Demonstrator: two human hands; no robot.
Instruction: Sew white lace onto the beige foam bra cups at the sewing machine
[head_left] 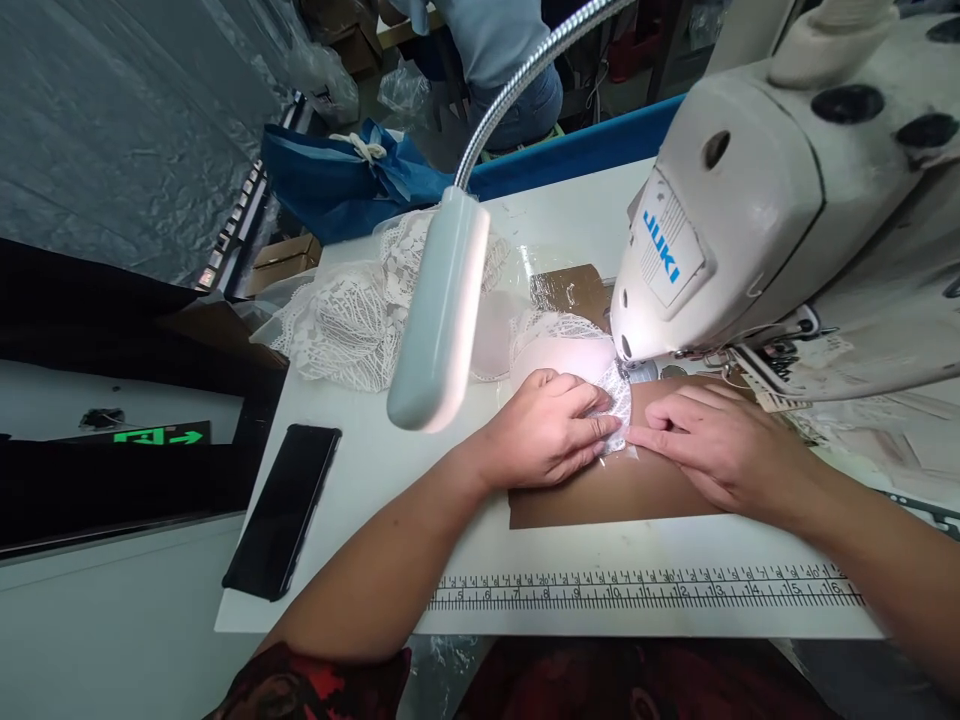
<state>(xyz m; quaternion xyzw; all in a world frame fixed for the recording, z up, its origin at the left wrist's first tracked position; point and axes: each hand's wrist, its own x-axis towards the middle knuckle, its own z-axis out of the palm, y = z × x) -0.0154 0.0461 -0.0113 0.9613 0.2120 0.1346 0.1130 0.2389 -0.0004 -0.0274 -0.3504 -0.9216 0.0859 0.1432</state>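
Note:
A white lace cup piece (566, 350) lies at the needle area of a white sewing machine (720, 210). My left hand (559, 428) rests on the piece, its fingers spread flat over the lace near the machine's foot. To the right, my right hand (705, 440) lies on the brown sheet (592, 505), its index fingertip touching the lace edge and its other fingers slightly bent. The needle and presser foot are mostly hidden behind the machine head.
A lamp (439, 320) hangs over the table left of the piece. Behind it sits piled white lace (345, 325). A black phone (283, 512) lies at the left edge, and a printed ruler (645, 590) runs along the front. A person (502, 60) sits beyond the blue cloth (577, 150).

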